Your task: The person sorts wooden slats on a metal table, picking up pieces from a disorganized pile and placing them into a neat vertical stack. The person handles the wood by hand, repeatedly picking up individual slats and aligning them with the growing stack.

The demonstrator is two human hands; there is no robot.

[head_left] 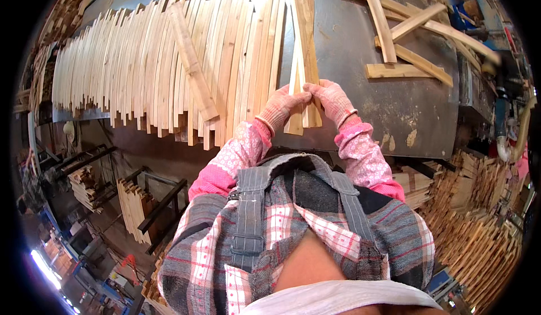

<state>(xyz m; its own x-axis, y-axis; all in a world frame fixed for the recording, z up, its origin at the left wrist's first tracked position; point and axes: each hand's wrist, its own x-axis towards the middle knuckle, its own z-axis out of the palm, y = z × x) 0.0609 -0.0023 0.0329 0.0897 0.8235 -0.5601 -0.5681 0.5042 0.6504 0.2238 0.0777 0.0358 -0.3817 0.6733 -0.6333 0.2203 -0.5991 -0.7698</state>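
Both my hands, in pale work gloves with pink patterned sleeves, meet at the near end of a small bunch of wooden strips (pixel 306 39) on the metal table. My left hand (pixel 280 106) is closed around their left side. From the right, my right hand (pixel 332 102) grips the same strips, its thumb close to the left one. The strips point away from me and fan slightly apart at an angle. Just left of them lies a long row of similar wooden strips (pixel 230 61), side by side. One loose strip (pixel 193 61) rests slantwise on top of that row.
Several loose wooden pieces (pixel 414 22) lie crisscrossed at the table's far right. The grey metal table (pixel 372 112) ends just in front of me. Stacked wood (pixel 479 230) fills the lower right. More wood (pixel 135 208) stands by a dark metal rack (pixel 163 205) at lower left.
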